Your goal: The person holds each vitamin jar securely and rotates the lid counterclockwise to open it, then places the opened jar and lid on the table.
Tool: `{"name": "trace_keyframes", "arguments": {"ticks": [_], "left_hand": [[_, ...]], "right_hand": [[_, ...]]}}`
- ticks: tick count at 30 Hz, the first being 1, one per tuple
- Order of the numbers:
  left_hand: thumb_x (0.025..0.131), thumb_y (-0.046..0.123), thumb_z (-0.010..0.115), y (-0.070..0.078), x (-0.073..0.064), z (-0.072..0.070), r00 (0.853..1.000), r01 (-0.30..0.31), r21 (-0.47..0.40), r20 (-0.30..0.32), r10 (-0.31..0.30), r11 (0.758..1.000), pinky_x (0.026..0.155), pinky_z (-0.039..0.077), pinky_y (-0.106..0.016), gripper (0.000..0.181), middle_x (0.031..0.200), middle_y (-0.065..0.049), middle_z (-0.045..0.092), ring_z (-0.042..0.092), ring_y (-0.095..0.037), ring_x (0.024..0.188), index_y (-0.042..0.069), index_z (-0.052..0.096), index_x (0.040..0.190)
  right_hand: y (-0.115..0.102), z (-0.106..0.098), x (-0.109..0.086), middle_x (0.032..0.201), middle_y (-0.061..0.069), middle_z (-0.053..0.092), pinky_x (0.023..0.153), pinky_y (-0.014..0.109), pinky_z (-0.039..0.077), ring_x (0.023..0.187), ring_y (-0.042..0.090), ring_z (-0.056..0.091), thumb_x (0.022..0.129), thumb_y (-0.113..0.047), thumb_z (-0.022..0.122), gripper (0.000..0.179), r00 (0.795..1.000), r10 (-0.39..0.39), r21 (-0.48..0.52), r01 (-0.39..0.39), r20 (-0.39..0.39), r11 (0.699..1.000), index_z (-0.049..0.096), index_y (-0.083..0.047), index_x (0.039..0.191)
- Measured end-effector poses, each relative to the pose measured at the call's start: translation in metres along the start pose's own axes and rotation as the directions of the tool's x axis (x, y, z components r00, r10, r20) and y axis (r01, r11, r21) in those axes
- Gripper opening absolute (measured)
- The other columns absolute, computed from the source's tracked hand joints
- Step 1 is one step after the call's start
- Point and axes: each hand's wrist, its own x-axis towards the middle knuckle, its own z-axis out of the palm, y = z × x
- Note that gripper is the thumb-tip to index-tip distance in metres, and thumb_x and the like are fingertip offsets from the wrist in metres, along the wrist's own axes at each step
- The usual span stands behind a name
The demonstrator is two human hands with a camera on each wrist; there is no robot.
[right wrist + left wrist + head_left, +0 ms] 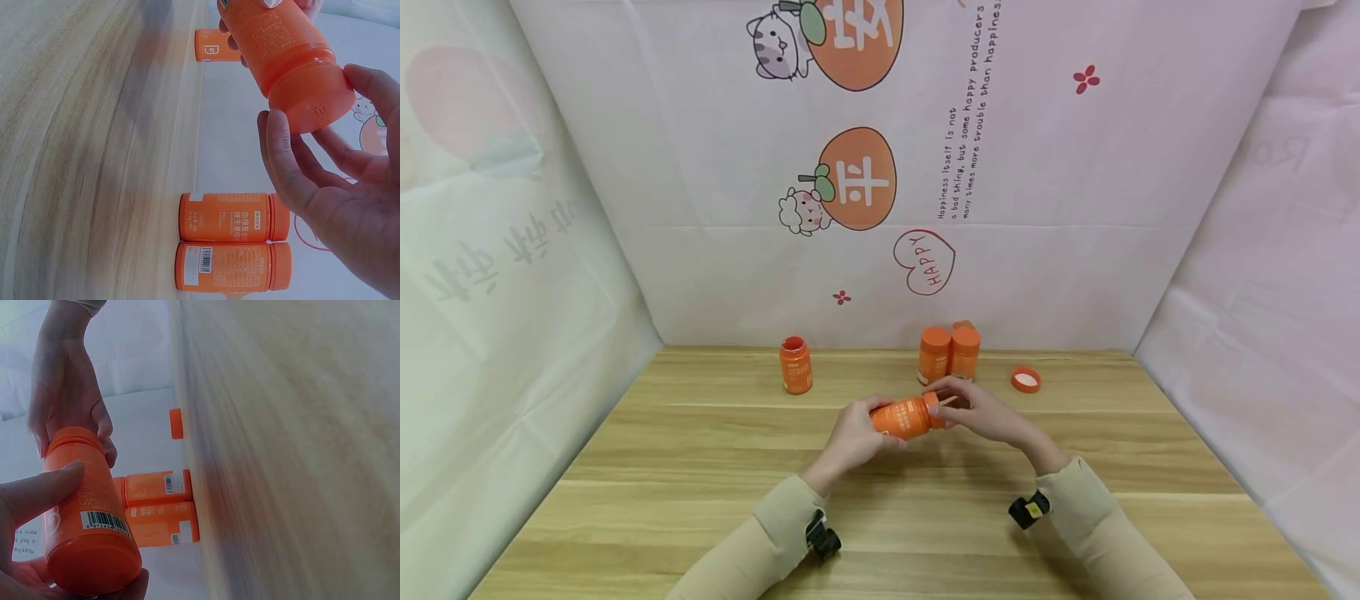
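An orange plastic bottle (pixel 901 418) is held tilted above the table, its capped end toward the right. My left hand (pixel 853 433) grips its body, with the thumb along the label in the left wrist view. Around the orange cap (pixel 312 103) at the other end curl the fingers of my right hand (pixel 983 414). The cap sits on the bottle's neck, and whether it is tight I cannot tell. Farther left stands an uncapped orange bottle (pixel 796 371), its mouth showing. A loose orange cap (pixel 1026 380) lies with its white inside up at the right.
Two capped orange bottles (pixel 934 357) stand side by side near the back edge, just beyond my right hand. Something orange behind them is mostly hidden. White printed cloth (pixel 1037 250) hangs at the back and both sides of the wooden table (pixel 715 483).
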Motion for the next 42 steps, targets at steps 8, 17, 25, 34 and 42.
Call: {"name": "trace_keyframes", "arguments": {"ticks": [8, 17, 25, 34, 42], "left_hand": [[0.062, 0.010, 0.086, -0.0005, -0.0006, -0.0008, 1.000, -0.006, 0.008, -0.001, 0.006, 1.000, 0.079, 0.046, -0.039, 0.058, 0.108, -0.007, 0.064, 0.056, -0.021, 0.091, 0.008, 0.064, 0.116], [0.061, 0.013, 0.087, 0.0001, -0.0011, -0.0021, 1.000, -0.004, 0.016, -0.007, 0.004, 1.000, 0.079, 0.046, -0.038, 0.060, 0.108, -0.007, 0.065, 0.056, -0.021, 0.090, 0.009, 0.064, 0.116], [0.061, 0.012, 0.087, -0.0003, -0.0006, -0.0025, 1.000, -0.005, 0.007, -0.001, 0.005, 1.000, 0.078, 0.046, -0.039, 0.060, 0.107, -0.007, 0.065, 0.056, -0.021, 0.090, 0.009, 0.064, 0.116], [0.060, 0.010, 0.087, 0.0004, -0.0007, -0.0016, 1.000, -0.012, 0.007, -0.004, 0.012, 1.000, 0.078, 0.046, -0.038, 0.059, 0.106, -0.007, 0.065, 0.056, -0.020, 0.089, 0.008, 0.065, 0.115], [0.061, 0.010, 0.087, 0.0005, -0.0015, 0.0003, 0.999, -0.034, 0.018, -0.004, 0.034, 0.999, 0.078, 0.046, -0.038, 0.058, 0.105, -0.008, 0.066, 0.057, -0.020, 0.088, 0.008, 0.065, 0.114]], "right_hand": [[-0.0007, -0.0009, -0.0010, 0.127, 0.012, 0.055, 0.087, 0.039, 0.052, 0.112, 0.031, 0.057, 0.090, -0.026, 0.065, 0.043, 0.999, -0.039, -0.012, 0.039, -0.014, 0.999, 0.052, -0.010, 0.128], [-0.0021, -0.0016, -0.0022, 0.132, 0.013, 0.053, 0.090, 0.042, 0.051, 0.116, 0.034, 0.055, 0.084, -0.017, 0.072, 0.046, 0.997, -0.076, 0.055, 0.076, -0.016, 0.996, 0.053, -0.012, 0.126], [0.0001, -0.0021, -0.0014, 0.136, 0.014, 0.051, 0.093, 0.056, 0.045, 0.118, 0.040, 0.051, 0.081, -0.011, 0.074, 0.048, 0.991, -0.130, 0.132, 0.132, -0.022, 0.983, 0.053, -0.008, 0.124], [-0.0025, -0.0023, 0.0002, 0.135, 0.007, 0.054, 0.089, 0.039, 0.052, 0.115, 0.031, 0.057, 0.089, -0.027, 0.066, 0.037, 0.998, -0.060, 0.028, 0.061, -0.035, 0.998, 0.056, -0.017, 0.123], [-0.0073, -0.0028, 0.0049, 0.128, 0.015, 0.054, 0.082, 0.046, 0.054, 0.102, 0.024, 0.061, 0.096, -0.037, 0.053, 0.040, 0.998, 0.057, 0.031, -0.057, 0.006, 0.998, 0.055, -0.009, 0.124]]}}
